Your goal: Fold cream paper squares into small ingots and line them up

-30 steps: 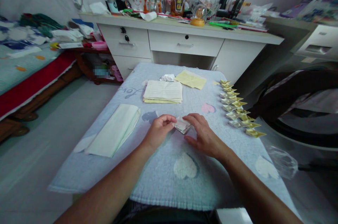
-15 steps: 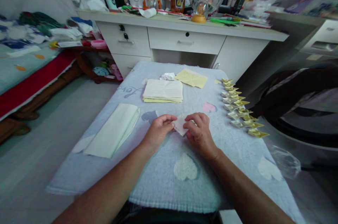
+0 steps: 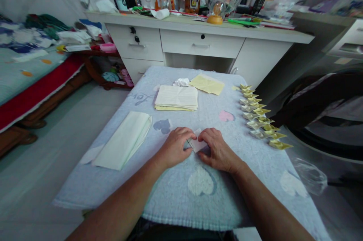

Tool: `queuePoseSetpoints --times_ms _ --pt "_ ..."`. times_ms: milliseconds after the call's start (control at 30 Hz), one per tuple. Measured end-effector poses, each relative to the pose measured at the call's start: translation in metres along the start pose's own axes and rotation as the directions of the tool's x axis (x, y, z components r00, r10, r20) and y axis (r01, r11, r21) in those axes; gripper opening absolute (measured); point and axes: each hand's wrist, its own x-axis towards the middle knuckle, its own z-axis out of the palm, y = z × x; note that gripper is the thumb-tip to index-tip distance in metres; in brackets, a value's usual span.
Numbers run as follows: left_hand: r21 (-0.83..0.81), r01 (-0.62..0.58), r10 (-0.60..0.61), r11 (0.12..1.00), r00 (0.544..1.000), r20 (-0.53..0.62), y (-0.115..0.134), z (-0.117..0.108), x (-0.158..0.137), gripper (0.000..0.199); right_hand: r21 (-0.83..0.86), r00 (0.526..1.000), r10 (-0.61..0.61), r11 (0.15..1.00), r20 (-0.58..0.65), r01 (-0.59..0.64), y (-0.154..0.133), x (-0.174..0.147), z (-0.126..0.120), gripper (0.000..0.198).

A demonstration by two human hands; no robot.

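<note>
A small folded piece of white paper [image 3: 199,145] lies low over the cloth, between both hands. My left hand [image 3: 179,146] grips its left edge, with thumb and fingers on either side of the corner. On the opposite edge my right hand [image 3: 217,149] is closed, fingers on top and thumb at the near side. The fingers partly cover the paper, so its full fold is hidden. Beyond the hands sits a stack of paper sheets [image 3: 176,98]. Folded paper boats [image 3: 279,144] stand in rows along the table's right side.
The blue cloth-covered table [image 3: 170,203] bears a folded pale sheet [image 3: 124,140] at left, a crumpled paper [image 3: 181,82] and yellow sheets [image 3: 208,84] at the back. A cluttered white desk [image 3: 198,31] stands behind. A clear plastic bag [image 3: 310,176] hangs near the right edge.
Both hands have shifted slightly nearer to me. The paper has turned and lies flatter, with my fingers now pressing from above. My head view has moved a little.
</note>
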Motion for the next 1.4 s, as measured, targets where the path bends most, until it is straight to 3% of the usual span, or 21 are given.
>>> queuePoseSetpoints --times_ms 233,400,633,867,1067,1300,1400 --pt "0.032 -0.028 0.027 0.999 0.999 0.025 -0.005 -0.005 0.0 0.032 0.034 1.0 -0.03 0.999 0.009 0.03 0.005 -0.001 0.0 0.043" --pt "0.056 -0.068 0.067 0.996 0.998 0.018 -0.009 -0.003 0.002 0.024 0.052 0.999 -0.039 0.998 0.0 0.039 0.01 -0.002 0.0 0.035" --pt "0.051 -0.164 0.168 0.985 0.983 -0.069 -0.008 0.001 0.002 0.011 0.205 0.999 0.005 0.979 -0.048 0.005 0.009 -0.002 -0.009 0.024" --pt "0.07 -0.157 0.16 0.985 0.986 -0.042 -0.001 -0.001 0.0 0.004 0.154 0.993 0.017 0.988 -0.118 0.002 0.011 0.0 0.0 0.018" --pt "0.161 -0.09 0.094 0.983 0.996 -0.014 -0.003 -0.002 0.0 0.003 0.079 0.994 0.05 0.996 -0.095 -0.043 0.012 0.0 0.004 0.02" --pt "0.229 -0.143 0.143 0.963 0.99 0.017 -0.003 -0.003 0.001 0.01 0.024 0.991 0.104 0.994 -0.079 -0.102 0.015 -0.001 -0.001 0.013" --pt "0.264 -0.158 0.163 0.951 0.987 0.005 0.0 -0.004 0.0 0.01 0.014 0.994 0.068 0.998 -0.088 -0.067 0.013 -0.001 0.002 0.023"
